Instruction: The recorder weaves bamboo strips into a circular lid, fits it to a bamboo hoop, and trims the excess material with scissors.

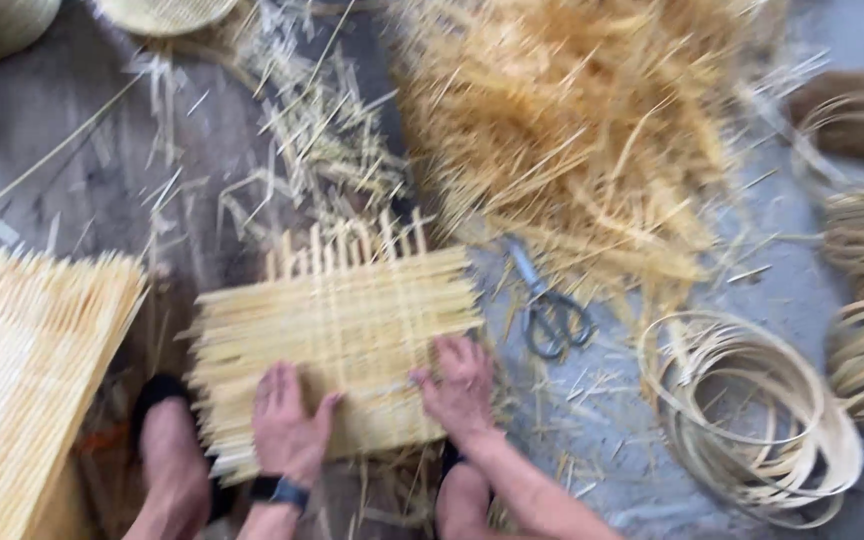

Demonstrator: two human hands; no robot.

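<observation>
On the littered floor, both flat, open hands press the woven mat beneath them.

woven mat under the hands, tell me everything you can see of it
The mat is a flat, roughly square panel of pale yellow strips, bamboo or cane by the look, lying on the grey floor. Long horizontal strips are crossed by a few upright ones whose loose ends stick out past the far edge; the side ends are uneven and unbound. Both hands press on its near part, palms down: the left hand left of centre, the right hand by the right corner. The picture is blurred, so the finer weave cannot be told.
</observation>
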